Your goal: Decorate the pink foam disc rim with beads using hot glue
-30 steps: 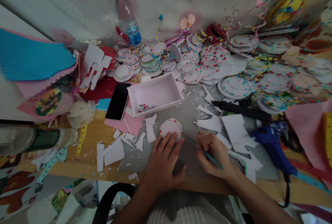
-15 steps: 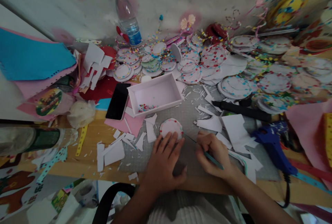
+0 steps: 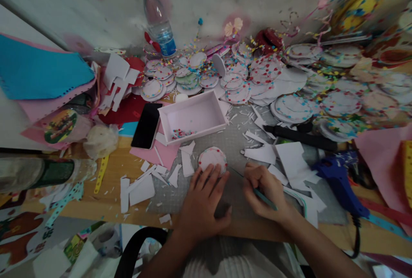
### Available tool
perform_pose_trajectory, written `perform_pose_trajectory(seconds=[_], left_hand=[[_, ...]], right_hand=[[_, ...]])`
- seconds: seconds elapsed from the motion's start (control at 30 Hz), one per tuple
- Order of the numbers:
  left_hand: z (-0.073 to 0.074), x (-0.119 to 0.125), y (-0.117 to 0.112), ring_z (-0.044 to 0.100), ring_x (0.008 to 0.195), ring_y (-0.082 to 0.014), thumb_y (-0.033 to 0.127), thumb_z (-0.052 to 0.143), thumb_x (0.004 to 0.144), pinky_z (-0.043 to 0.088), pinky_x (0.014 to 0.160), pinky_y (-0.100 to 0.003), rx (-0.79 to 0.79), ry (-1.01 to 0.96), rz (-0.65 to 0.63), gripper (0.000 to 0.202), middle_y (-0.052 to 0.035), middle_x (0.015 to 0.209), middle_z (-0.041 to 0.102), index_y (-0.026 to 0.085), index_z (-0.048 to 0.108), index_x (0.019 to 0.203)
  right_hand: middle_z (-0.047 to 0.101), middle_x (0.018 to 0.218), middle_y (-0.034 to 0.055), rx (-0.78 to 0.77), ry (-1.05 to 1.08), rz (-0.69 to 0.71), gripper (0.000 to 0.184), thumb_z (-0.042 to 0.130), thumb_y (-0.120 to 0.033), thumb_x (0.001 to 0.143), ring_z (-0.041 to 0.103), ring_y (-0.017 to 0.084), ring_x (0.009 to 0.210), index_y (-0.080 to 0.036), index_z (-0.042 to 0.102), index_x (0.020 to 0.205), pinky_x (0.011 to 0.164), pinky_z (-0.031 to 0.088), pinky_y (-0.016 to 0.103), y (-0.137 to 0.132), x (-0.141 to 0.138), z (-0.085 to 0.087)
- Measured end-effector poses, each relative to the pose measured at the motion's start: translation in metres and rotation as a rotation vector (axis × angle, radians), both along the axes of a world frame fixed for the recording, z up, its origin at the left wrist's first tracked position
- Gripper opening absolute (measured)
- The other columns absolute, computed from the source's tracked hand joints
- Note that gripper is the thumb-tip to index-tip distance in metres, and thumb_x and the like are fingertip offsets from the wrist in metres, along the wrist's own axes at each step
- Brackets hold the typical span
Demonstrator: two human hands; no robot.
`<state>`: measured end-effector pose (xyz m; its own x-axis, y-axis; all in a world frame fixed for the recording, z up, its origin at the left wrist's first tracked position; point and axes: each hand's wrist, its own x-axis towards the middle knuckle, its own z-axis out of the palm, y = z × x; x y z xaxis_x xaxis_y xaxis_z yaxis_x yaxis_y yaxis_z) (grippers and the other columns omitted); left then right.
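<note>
My left hand (image 3: 206,200) lies flat with its fingers spread, the fingertips resting on the lower edge of a small white paper disc (image 3: 212,157). Red and other coloured dots run around the disc's rim. Closed in a pen grip, my right hand (image 3: 265,190) holds a thin teal stick-like tool (image 3: 265,199). Its fine dark tip points left at the disc's right edge; whether it touches cannot be made out. Both hands are over a grey cutting mat (image 3: 199,192). Behind the disc stands an open pale pink box (image 3: 193,117) with small coloured beads or confetti at its left corner.
A black phone (image 3: 146,125) lies left of the box. White paper scraps (image 3: 141,190) flank both hands. A blue glue gun (image 3: 341,181) and a black-handled tool (image 3: 302,137) are at right. Stacks of decorated discs (image 3: 292,108) and a water bottle (image 3: 159,22) line the back.
</note>
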<state>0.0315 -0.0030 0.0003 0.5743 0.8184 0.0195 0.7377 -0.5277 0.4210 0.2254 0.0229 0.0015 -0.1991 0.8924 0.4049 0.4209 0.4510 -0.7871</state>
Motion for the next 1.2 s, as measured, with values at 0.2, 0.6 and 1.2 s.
perform_pose_trajectory(seconds=[0.2, 0.6, 1.2], left_hand=[[0.000, 0.000, 0.000, 0.024, 0.143, -0.0282, 0.036, 0.054, 0.083, 0.016, 0.117, -0.050, 0.001, -0.004, -0.002, 0.068, -0.0094, 0.154, 0.033, 0.015, 0.036, 0.144], [0.001, 0.001, -0.001, 0.026, 0.142, -0.0288, 0.034, 0.054, 0.084, 0.017, 0.116, -0.051, 0.004, -0.001, 0.005, 0.067, -0.0106, 0.153, 0.034, 0.015, 0.035, 0.145], [0.010, -0.010, -0.012, 0.054, 0.120, -0.0288, 0.019, 0.051, 0.077, 0.040, 0.102, -0.051, 0.278, -0.238, 0.015, 0.047, -0.0152, 0.127, 0.060, 0.015, 0.054, 0.124]], right_hand=[[0.038, 0.062, -0.0065, -0.013, 0.016, 0.022, 0.031, 0.045, 0.001, 0.072, 0.037, 0.010, 0.055, -0.024, 0.028, 0.079, 0.051, 0.030, 0.022, 0.000, 0.000, -0.001], [0.030, 0.059, -0.0073, 0.005, 0.175, -0.150, 0.031, 0.050, -0.001, 0.070, 0.033, 0.010, 0.050, -0.025, 0.029, 0.073, 0.047, 0.025, 0.024, -0.003, 0.001, 0.001], [0.054, 0.075, 0.0000, -0.009, 0.275, -0.328, 0.012, 0.053, -0.017, 0.086, 0.054, 0.013, 0.062, -0.020, 0.050, 0.097, 0.054, 0.044, 0.027, -0.002, 0.004, -0.011]])
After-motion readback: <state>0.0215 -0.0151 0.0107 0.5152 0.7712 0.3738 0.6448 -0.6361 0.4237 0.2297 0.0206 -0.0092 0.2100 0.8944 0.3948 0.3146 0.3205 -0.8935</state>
